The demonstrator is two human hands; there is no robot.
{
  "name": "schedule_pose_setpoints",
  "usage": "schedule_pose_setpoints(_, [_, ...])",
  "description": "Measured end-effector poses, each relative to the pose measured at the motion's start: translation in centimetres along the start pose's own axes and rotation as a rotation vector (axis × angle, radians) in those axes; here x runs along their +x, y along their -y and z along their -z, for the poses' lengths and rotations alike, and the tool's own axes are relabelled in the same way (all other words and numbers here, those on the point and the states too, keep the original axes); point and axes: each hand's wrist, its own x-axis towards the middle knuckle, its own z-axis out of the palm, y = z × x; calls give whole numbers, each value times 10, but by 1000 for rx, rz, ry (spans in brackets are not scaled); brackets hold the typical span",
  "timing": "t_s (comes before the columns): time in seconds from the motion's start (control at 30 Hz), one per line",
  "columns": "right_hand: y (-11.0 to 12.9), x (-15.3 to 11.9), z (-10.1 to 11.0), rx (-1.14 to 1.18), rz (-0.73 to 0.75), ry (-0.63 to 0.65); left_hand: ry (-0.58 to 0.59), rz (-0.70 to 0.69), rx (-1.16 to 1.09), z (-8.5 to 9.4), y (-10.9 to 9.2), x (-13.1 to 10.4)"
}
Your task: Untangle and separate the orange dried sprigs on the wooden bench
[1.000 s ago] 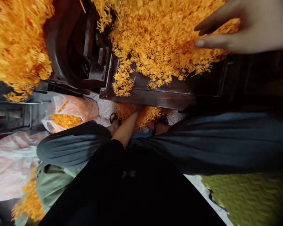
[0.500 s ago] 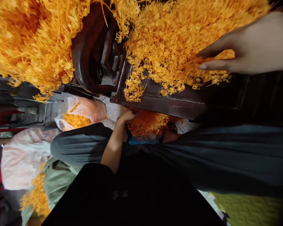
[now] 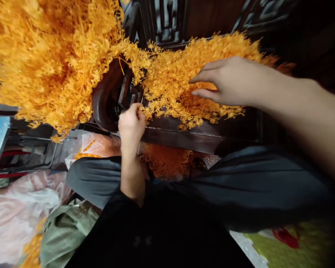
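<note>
Curling my left hand (image 3: 132, 121) into a clenched shape at the near left end of the orange pile (image 3: 170, 82); can't tell if it grips a piece. My right hand (image 3: 222, 80) is released, fingers loosely spread over the pile, contact unclear. Pile lies on the dark table (image 3: 181, 140). Bigger heap (image 3: 53, 63) at left, bag (image 3: 102, 144) below it, orange strands (image 3: 167, 160) below the table edge.

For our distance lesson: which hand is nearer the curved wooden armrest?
Left. The left hand is close beside the wooden armrest; the right hand is farther off, over the orange pile.
</note>
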Motion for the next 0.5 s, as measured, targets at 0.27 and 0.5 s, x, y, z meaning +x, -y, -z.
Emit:
schedule_pose_setpoints(0.27, [52,-7,35,74,278,-170,32,-489,-388,30,-69,14])
schedule_pose_setpoints(0.5, [31,-23,54,-31,70,-83,77,-542,-657,-5,-62,23])
